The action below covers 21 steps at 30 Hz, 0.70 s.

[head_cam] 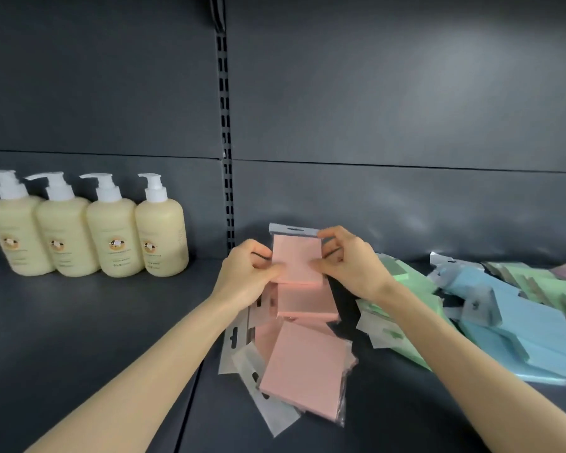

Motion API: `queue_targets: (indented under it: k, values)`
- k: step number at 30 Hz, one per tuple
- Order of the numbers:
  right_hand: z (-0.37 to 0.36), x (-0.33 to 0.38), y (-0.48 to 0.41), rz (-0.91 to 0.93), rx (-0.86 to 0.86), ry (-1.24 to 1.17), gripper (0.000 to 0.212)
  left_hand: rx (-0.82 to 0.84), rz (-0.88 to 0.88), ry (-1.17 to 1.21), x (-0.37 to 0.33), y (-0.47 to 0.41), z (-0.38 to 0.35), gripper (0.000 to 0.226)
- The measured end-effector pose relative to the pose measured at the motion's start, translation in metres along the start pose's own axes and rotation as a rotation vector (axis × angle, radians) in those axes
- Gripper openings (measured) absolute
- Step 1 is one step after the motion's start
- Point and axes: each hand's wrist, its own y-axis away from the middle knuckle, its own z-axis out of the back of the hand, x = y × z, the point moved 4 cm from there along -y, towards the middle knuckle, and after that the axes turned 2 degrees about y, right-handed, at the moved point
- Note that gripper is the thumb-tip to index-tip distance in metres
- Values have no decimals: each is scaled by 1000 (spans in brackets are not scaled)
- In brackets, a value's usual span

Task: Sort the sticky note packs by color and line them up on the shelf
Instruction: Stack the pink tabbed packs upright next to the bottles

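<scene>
Bare forearms stretch from the near edge toward the middle of the dark shelf (111,322). Far off to the left, four cream pump bottles (85,230) stand in a neat row against the back panel, well apart from the work.

At the centre, the left hand (252,273) pinches the left edge of a pink pack (296,256), fingers curled round it. The pack is upright, its hang tab on top, and the right hand (350,259) grips its other edge up near the tab. Just in front of it, loose pink packs (304,364) lie overlapped and askew on the shelf.

To the right, green packs (406,289) sprawl in a heap, and beyond them blue packs (504,315) are piled just as untidily.

From where I stand, the pink group looks to be the one in hand: sorted roughly by colour, not yet lined up. The next move seems to call for standing this pack square to the back panel, then bringing the fallen pink ones up beside it, tabs all the same way.
</scene>
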Motion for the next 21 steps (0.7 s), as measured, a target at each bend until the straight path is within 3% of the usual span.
queue_targets:
  k: [4, 9, 13, 18, 21]
  values:
    - [8, -4, 4, -51, -131, -322, 49, -25, -32, 224, -5, 3, 1, 27]
    - [4, -3, 9, -88, -14, -600, 24, 33, -101, 251, -13, 8, -6, 18]
    - [17, -8, 10, -93, -138, -670, 25, 128, -170, -13, -13, 5, -2, 24]
    - [31, -20, 11, -117, -190, -654, 25, 322, -20, -339, 2, 3, 3, 71]
    - [28, -21, 11, -121, -169, -628, 27, 334, -4, -460, 2, 3, 4, 81]
